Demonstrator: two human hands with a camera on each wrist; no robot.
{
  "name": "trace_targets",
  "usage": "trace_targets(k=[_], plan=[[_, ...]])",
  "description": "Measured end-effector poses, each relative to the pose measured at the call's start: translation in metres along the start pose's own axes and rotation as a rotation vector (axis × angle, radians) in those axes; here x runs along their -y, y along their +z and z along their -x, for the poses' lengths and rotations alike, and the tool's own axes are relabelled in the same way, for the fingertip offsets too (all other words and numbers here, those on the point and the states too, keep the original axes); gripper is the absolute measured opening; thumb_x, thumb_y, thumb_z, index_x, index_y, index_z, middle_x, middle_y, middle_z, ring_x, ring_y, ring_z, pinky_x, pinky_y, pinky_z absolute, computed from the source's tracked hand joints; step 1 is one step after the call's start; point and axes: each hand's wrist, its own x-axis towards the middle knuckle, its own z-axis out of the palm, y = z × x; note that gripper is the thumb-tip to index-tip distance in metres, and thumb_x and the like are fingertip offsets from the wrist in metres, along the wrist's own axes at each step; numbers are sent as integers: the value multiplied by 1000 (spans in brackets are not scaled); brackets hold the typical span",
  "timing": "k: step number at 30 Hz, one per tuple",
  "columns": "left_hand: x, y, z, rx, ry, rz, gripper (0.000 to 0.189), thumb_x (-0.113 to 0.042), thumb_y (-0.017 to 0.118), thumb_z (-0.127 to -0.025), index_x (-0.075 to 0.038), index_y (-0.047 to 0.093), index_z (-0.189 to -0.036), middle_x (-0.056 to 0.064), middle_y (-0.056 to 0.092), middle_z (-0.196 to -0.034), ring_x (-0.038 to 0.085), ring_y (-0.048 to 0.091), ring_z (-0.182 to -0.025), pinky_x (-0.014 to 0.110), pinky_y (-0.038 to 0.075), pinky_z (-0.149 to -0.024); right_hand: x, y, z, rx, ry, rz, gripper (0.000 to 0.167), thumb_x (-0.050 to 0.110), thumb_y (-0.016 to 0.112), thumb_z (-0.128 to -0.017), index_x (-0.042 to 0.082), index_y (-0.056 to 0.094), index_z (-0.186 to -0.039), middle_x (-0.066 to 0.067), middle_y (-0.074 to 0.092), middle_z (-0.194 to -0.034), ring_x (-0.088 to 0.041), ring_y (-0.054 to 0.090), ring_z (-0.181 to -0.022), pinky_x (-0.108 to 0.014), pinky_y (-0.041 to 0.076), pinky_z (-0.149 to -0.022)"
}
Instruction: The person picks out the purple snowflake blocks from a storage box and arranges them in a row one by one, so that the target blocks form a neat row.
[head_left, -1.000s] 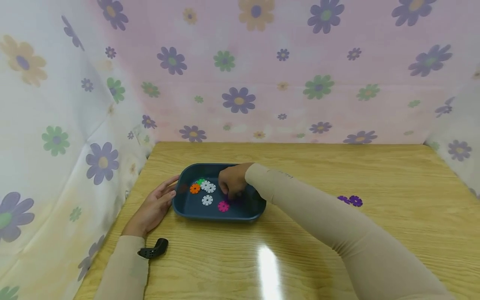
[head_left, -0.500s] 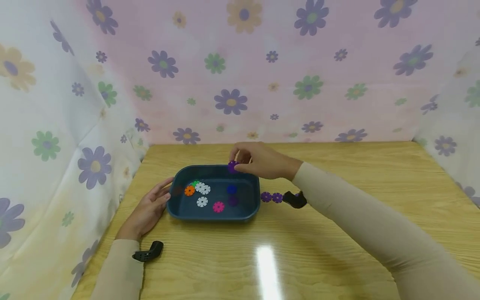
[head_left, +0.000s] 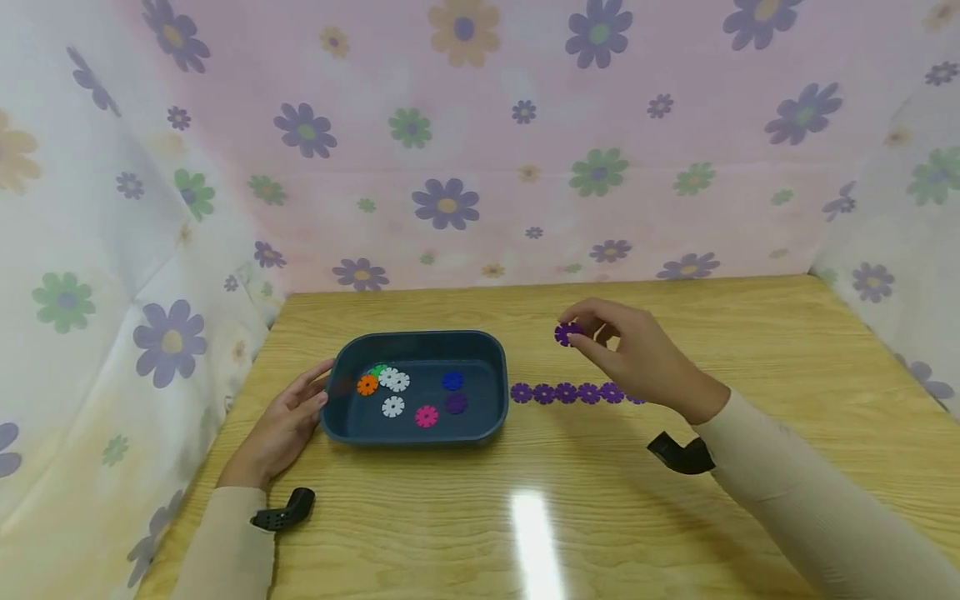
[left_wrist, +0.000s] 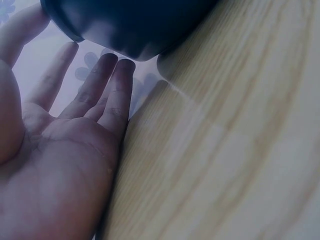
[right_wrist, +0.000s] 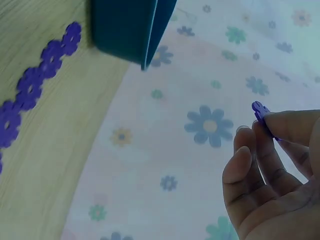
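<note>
My right hand (head_left: 637, 354) pinches a purple snowflake disc (head_left: 567, 334) between thumb and fingers, raised above the table. In the right wrist view that disc (right_wrist: 261, 113) shows nearly edge-on at the fingertips. Below the hand, a row of several purple snowflake discs (head_left: 566, 393) runs rightward from the tray's right side, its far end partly hidden by the hand. My left hand (head_left: 277, 437) touches the left end of the dark blue tray (head_left: 416, 436) with extended fingers; the left wrist view shows the fingertips against the tray's wall (left_wrist: 125, 30).
Inside the tray lie white discs (head_left: 393, 407), an orange disc (head_left: 367, 385), a green disc (head_left: 378, 370) partly covered, a pink disc (head_left: 427, 417), a blue disc (head_left: 453, 381) and a dark purple disc (head_left: 456, 403). Flowered cloth (head_left: 480, 150) borders the wooden table (head_left: 420, 517).
My right hand has come up out of the tray with a purple disc and moved right, over the row. The left hand has stayed at the tray's left end.
</note>
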Motion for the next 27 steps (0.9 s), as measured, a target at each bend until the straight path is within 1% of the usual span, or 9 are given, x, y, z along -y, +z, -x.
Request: trace_targets(k=[4,7,10,13,17,22,27], plan=[[2,0,0,11,19,14,55,-8,42,-108,-13,24,-160,-10,46,-146,2,52,-129,16,47,-100,-16,-11,20,-86,-6,25,24,3,67,-95,11,67,-117,2,69,-91,-4,61,-81,-21,54,-69],[3,1,0,22,29,22,56,-6,41,-107,-12,23,-160,-9,47,-146,2,52,-129,17,48,-99,-27,-20,34,-138,24,37,24,2,66,-95,11,66,-118,0,68,-90,-2,61,-78,-15,51,-68],[2,1,0,29,32,15,56,-5,40,-108,-12,22,-160,-8,47,-145,2,52,-128,17,48,-99,-38,-30,45,-173,73,45,24,3,65,-96,10,66,-119,-1,67,-89,-1,61,-74,-14,49,-64],[1,1,0,24,34,6,56,-5,40,-108,-12,23,-160,-8,48,-144,2,53,-127,16,48,-98,-48,-38,54,-192,135,39,23,7,63,-98,10,65,-121,-2,66,-89,0,61,-72,-15,48,-63],[1,0,1,21,27,2,55,-6,40,-108,-13,23,-160,-9,49,-143,1,53,-126,16,48,-98,-67,-46,63,-203,233,4,23,11,61,-100,10,64,-123,-3,64,-88,-3,60,-69,-18,49,-61],[1,1,0,17,14,8,55,-7,41,-108,-14,24,-160,-9,49,-142,0,54,-125,15,48,-97,-91,-55,70,-176,335,-40,23,15,59,-102,11,63,-124,-6,64,-89,-11,61,-67,-23,51,-60],[-1,2,1,9,6,12,55,-7,41,-108,-15,25,-160,-10,49,-142,0,54,-124,15,49,-97,-116,-60,79,-69,401,-99,25,17,55,-104,7,60,-126,-10,64,-95,-17,65,-73,-28,56,-64]])
